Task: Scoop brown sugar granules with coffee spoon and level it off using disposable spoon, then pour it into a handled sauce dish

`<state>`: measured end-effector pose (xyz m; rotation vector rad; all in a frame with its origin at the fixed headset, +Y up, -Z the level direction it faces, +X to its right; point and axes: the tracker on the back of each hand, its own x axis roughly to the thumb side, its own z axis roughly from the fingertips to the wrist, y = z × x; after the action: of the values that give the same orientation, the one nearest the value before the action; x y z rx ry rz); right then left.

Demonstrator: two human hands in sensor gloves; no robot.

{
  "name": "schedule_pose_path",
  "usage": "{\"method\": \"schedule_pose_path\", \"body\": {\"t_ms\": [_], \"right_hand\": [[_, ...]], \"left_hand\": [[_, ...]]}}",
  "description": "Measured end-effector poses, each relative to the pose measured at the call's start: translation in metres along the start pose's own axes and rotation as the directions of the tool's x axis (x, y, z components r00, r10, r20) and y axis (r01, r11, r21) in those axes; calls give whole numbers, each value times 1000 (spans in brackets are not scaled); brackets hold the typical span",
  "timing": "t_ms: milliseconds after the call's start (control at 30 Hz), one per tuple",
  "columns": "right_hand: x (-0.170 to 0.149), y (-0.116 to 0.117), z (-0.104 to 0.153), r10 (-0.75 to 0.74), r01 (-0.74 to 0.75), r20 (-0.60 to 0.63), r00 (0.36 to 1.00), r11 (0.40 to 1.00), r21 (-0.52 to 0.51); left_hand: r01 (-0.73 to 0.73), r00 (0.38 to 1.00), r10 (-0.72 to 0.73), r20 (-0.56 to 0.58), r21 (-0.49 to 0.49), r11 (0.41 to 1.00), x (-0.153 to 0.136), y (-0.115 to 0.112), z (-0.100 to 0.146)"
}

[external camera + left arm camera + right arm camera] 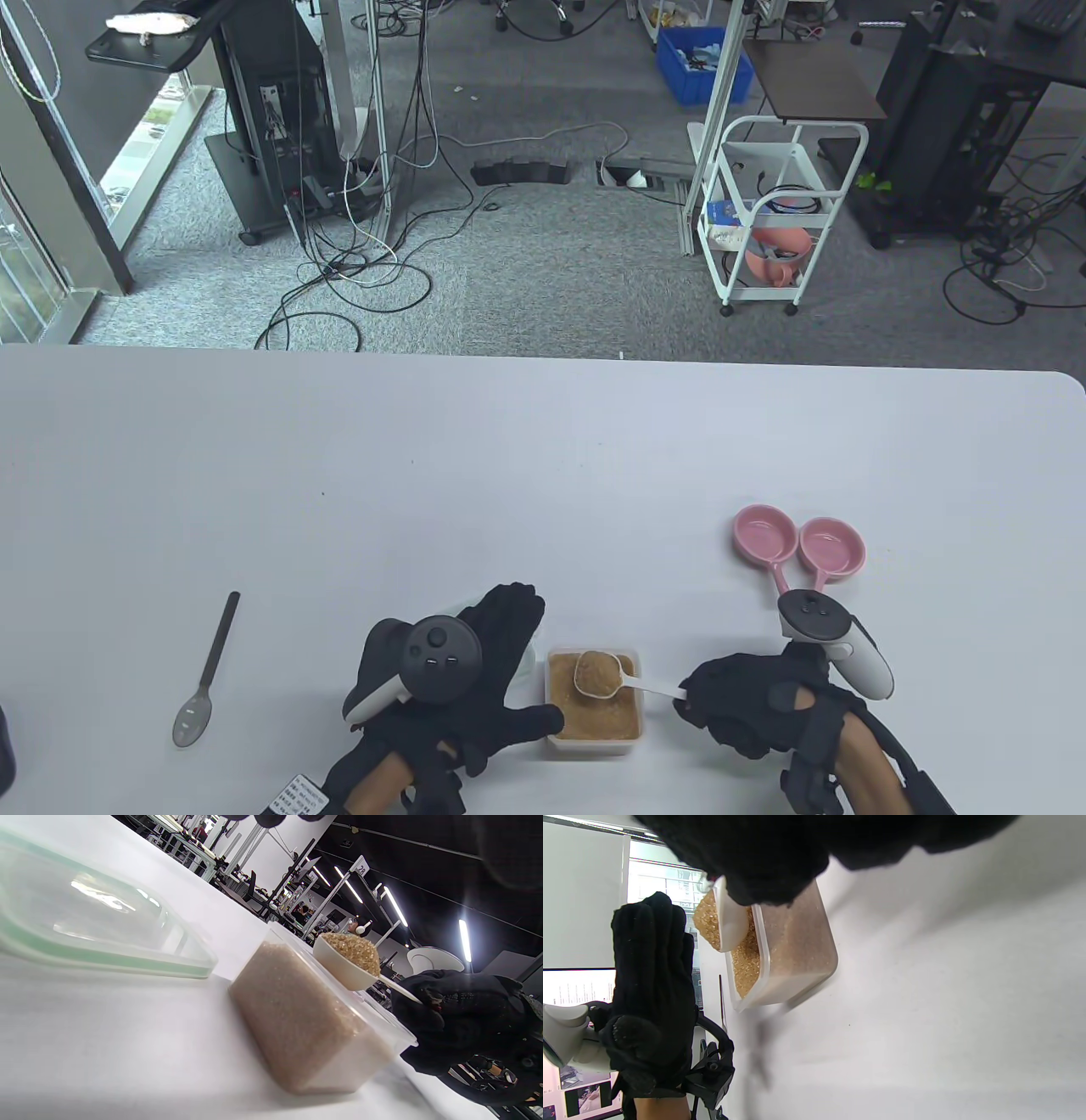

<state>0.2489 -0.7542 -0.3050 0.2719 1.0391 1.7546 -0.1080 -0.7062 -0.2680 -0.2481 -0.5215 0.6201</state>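
a lab: floor cables [356, 280], equipment racks [271, 110], utility cart [768, 221].

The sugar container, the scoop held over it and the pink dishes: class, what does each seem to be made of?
Sugar container: clear, slightly frosted plastic, since the sugar shows through its walls. Scoop: matte white, probably plastic. Pink dishes: glossy, with bright reflections, so glazed ceramic or perhaps hard plastic.

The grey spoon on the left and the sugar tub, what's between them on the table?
The left hand, fingers straight, beside the sugar tub, with a clear lid under it; bare table nearer the grey spoon. Table view.
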Motion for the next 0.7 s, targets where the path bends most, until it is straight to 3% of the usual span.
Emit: {"method": "schedule_pose_path", "body": {"t_ms": [700], "right_hand": [[3, -1, 2, -16, 16, 37, 999, 1000, 9]], "left_hand": [[12, 1000, -12, -11, -20, 1000, 0, -3, -1]]}}
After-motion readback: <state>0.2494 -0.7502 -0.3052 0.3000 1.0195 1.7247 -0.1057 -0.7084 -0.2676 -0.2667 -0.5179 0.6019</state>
